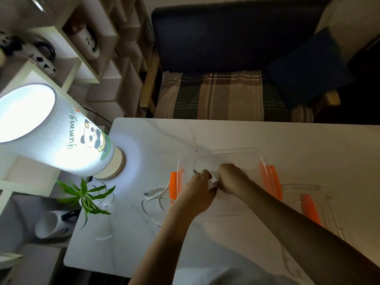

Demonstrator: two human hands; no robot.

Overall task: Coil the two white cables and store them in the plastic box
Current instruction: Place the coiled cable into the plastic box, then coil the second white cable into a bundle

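Observation:
A clear plastic box (236,151) with orange latches stands on the white marble table. Both my hands meet above its left half. My left hand (200,189) and my right hand (230,178) pinch a white cable (213,179) between them; a metal plug end sticks out past my left fingers. A second white cable (153,197) lies in loose loops on the table, left of the box, partly hidden under my left forearm.
The clear lid (320,204) with an orange latch lies right of the box. A lit panda lamp (61,138) stands at the table's left corner, a small plant in a glass (90,197) in front of it. A dark sofa sits beyond the table.

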